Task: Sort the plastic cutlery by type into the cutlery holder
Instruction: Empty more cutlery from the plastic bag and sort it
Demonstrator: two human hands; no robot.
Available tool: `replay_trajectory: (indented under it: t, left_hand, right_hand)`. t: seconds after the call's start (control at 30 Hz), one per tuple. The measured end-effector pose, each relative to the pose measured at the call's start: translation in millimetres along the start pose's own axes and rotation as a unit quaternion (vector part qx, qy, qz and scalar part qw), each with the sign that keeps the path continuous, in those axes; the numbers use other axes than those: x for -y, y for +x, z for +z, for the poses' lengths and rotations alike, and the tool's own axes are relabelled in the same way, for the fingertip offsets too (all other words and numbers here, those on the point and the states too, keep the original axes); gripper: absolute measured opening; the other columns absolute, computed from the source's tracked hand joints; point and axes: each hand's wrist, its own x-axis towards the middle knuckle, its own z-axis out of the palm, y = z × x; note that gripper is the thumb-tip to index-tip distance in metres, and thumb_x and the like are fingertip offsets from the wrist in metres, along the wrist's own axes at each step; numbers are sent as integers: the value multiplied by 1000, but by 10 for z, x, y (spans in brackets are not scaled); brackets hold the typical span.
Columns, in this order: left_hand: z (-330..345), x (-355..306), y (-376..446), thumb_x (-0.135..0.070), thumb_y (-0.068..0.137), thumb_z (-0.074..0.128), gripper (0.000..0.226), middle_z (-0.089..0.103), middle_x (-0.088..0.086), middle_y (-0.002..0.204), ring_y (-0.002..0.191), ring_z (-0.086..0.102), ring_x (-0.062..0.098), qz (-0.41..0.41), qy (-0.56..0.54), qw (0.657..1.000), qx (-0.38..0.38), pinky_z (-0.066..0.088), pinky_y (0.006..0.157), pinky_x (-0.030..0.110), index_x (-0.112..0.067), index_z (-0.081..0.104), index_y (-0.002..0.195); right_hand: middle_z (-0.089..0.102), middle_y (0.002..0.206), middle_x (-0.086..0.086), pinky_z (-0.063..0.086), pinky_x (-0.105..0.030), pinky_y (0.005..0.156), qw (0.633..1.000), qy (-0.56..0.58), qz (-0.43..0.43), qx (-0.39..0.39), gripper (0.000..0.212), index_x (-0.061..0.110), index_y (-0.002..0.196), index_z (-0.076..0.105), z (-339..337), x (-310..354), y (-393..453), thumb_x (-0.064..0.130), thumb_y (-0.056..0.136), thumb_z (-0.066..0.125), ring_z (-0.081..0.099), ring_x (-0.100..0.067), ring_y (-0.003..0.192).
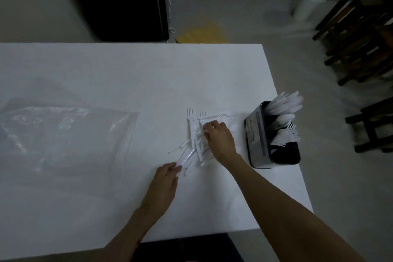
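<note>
A loose pile of white plastic forks (194, 132) lies on the white table (127, 83), right of centre. My right hand (219, 138) reaches into the pile from the right, its fingers curled over several forks. My left hand (164, 185) is at the pile's near-left end and pinches the handle ends of a few pieces. The dark cutlery holder (255, 134) stands near the table's right edge. Knives fill its far compartment, spoons the middle and forks a nearer one; the nearest compartment looks dark.
A large clear plastic bag (63, 134) lies flat on the left of the table. Beyond the table's right edge stand dark wooden chairs (361, 49). A white bucket (310, 2) stands on the floor behind.
</note>
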Motion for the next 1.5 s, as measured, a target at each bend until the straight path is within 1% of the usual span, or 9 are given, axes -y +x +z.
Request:
replay_trajectory:
  t: [0.23,0.37,0.57,0.7,0.97,1.13,1.23,1.33,1.5]
  left_hand:
    - [-43,60,-103,-3,85,63,28,60,2,104,96,55,14,-47,-5,999,6,40,83,14,-13,69,111]
    - [-119,53,-134,-3,88,59,19,58,-2,100,87,57,7,-47,-8,999,-7,39,79,9,-11,69,102]
    - [-161,-89,-52,-4,91,53,19,50,-3,111,104,46,10,-59,1,996,-68,33,87,9,-14,65,103]
    - [-173,-171,-11,-2,90,54,22,51,-2,114,106,45,8,-61,9,995,-76,31,89,7,-16,65,103]
    - [-178,-202,-15,-1,90,53,26,51,-6,113,106,43,2,-63,-11,995,-82,36,86,8,-19,64,105]
    - [-151,-186,20,4,88,53,30,50,-7,112,104,45,6,-63,-15,995,-82,31,88,3,-18,64,104]
    - [-142,-235,44,5,88,52,29,50,-7,110,101,44,5,-65,-27,994,-88,28,88,-2,-17,64,102]
    - [-116,-276,44,5,88,52,28,52,-6,109,100,45,5,-60,-34,994,-85,28,88,-2,-16,65,101]
    - [-86,-313,54,4,88,53,27,53,-6,109,100,47,4,-52,-42,995,-77,30,87,-1,-16,65,100]
  right_hand:
    - [68,116,-12,58,-41,76,986,37,-163,6,44,6,108,69,227,144,-498,-8,67,75,63,-32,98]
    - [63,132,-9,50,-49,99,983,17,-181,-38,47,13,118,68,257,146,-641,1,73,76,59,-35,118]
    - [20,162,-14,10,-65,114,998,-22,64,14,63,28,151,34,239,297,-752,60,97,29,12,-50,146]
    - [-6,165,-7,-8,-65,115,993,-6,27,115,74,27,156,0,410,401,-690,65,95,17,-15,-45,147]
    - [5,165,-4,-14,-63,114,981,-25,-130,144,88,27,156,19,353,216,-617,70,84,-11,-11,-38,150]
    - [33,158,-8,11,-54,121,988,-3,-124,97,59,24,147,39,245,141,-693,57,99,28,22,-34,148]
    - [62,123,-8,49,-44,91,1000,-11,9,-26,31,17,120,60,222,51,-851,35,95,56,59,-31,111]
    - [64,105,-7,52,-37,69,998,-18,46,-35,20,15,103,64,253,-29,-956,28,88,67,59,-29,91]
    - [61,107,-10,56,-37,71,999,31,12,-19,11,8,96,61,295,-166,-957,14,89,66,52,-31,100]
